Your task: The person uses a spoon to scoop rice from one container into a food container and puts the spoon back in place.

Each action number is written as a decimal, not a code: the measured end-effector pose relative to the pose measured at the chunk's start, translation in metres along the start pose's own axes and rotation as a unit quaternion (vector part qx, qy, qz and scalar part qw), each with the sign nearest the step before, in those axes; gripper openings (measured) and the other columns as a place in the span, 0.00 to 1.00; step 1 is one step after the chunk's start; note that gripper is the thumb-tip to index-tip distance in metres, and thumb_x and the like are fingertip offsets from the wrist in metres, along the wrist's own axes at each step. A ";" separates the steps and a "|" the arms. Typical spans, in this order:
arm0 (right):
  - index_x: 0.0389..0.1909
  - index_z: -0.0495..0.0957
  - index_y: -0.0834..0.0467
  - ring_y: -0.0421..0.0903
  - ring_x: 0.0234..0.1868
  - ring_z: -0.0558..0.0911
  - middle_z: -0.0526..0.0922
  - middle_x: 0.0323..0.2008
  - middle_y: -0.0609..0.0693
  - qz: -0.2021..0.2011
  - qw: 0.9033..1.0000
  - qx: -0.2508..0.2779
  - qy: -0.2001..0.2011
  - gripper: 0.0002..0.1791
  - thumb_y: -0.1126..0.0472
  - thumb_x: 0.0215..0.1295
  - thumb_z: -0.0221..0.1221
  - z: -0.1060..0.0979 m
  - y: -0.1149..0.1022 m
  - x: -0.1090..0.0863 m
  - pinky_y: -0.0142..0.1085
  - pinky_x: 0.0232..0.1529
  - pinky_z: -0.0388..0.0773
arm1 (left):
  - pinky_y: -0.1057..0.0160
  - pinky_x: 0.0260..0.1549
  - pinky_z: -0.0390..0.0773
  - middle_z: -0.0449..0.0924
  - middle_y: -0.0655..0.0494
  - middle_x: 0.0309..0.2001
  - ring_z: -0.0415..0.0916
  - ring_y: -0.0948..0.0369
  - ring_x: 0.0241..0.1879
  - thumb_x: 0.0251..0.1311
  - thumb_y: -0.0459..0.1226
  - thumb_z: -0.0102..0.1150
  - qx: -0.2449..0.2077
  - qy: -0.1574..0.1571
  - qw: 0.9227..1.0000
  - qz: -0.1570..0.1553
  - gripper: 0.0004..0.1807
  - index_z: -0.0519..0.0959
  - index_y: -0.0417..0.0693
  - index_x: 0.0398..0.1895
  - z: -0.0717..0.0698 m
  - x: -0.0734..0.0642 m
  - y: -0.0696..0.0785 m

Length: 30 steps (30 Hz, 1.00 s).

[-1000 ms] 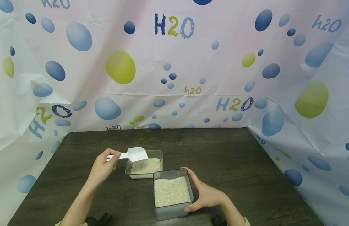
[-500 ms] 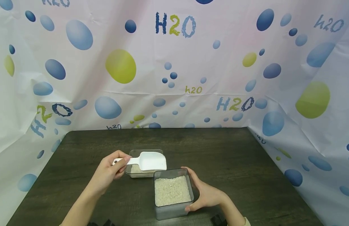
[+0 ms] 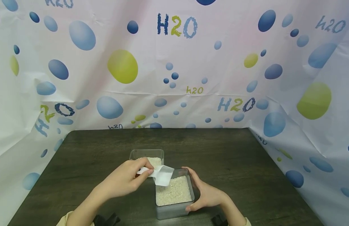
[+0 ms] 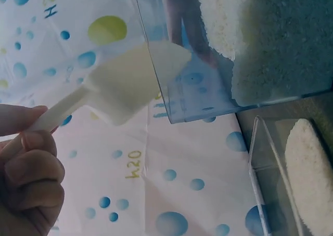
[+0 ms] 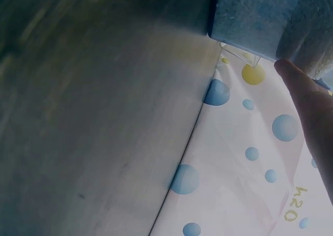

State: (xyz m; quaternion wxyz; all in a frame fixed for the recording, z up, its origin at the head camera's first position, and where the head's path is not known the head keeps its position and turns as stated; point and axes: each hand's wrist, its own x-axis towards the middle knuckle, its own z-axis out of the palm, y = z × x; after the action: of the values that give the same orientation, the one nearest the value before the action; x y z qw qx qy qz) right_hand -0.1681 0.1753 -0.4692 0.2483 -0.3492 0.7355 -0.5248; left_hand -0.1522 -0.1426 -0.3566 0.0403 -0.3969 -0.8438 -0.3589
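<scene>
My left hand pinches the handle of a white scoop. The scoop's blade hangs tilted over the left part of a grey see-through box, which is filled with white rice. In the left wrist view the scoop overlaps the box's wall, with thumb and fingers curled round its handle. My right hand grips the same box at its right side, fingers at the far corner and thumb at the near one. In the right wrist view a finger lies against the box.
Just behind the grey box stands a smaller clear container, also with rice in it, partly hidden by my left hand. The dark wooden table ends at a white sheet printed with coloured dots, which rises behind and at both sides.
My left hand has carried the scoop from over the small container rightward and nearer, to above the grey box, and the scoop has tipped. The right hand keeps its hold on the box.
</scene>
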 end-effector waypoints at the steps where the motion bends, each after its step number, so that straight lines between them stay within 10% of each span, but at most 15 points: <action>1: 0.76 0.29 0.40 0.63 0.74 0.45 0.37 0.75 0.59 -0.002 1.000 0.002 0.001 0.63 0.53 0.56 0.71 0.000 0.000 0.000 0.60 0.67 0.54 | 0.72 0.22 0.71 0.70 0.69 0.25 0.61 0.75 0.21 0.70 0.35 0.54 0.023 -0.007 1.000 0.006 0.01 0.75 0.50 0.39 0.000 0.002 0.001; 7: 0.76 0.29 0.41 0.59 0.73 0.51 0.43 0.74 0.57 -0.013 1.000 0.007 0.001 0.63 0.55 0.56 0.70 0.000 0.001 -0.001 0.50 0.68 0.57 | 0.75 0.19 0.65 0.78 0.65 0.27 0.56 0.77 0.18 0.67 0.34 0.56 0.120 -0.029 0.991 0.057 0.01 0.76 0.49 0.36 0.007 0.011 0.008; 13: 0.75 0.28 0.39 0.62 0.74 0.46 0.36 0.75 0.59 -0.008 1.000 -0.001 0.001 0.62 0.53 0.58 0.70 0.000 0.002 -0.002 0.60 0.67 0.54 | 0.76 0.17 0.62 0.80 0.64 0.27 0.54 0.76 0.16 0.65 0.33 0.58 0.137 -0.052 0.988 0.057 0.04 0.75 0.50 0.33 0.015 0.013 0.009; 30: 0.76 0.28 0.41 0.65 0.74 0.45 0.35 0.75 0.63 -0.020 1.000 -0.008 0.000 0.63 0.53 0.57 0.70 0.001 0.003 -0.001 0.67 0.64 0.51 | 0.71 0.20 0.66 0.77 0.65 0.27 0.61 0.74 0.19 0.70 0.38 0.55 0.020 -0.106 0.992 -0.065 0.03 0.76 0.48 0.40 0.037 0.001 -0.008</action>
State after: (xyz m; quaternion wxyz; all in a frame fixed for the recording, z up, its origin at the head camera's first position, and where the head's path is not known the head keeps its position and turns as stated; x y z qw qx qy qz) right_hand -0.1676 0.1756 -0.4720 0.2352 -0.3659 0.7325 -0.5237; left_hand -0.1504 -0.1215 -0.3877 -0.0649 -0.3757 -0.8745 -0.2999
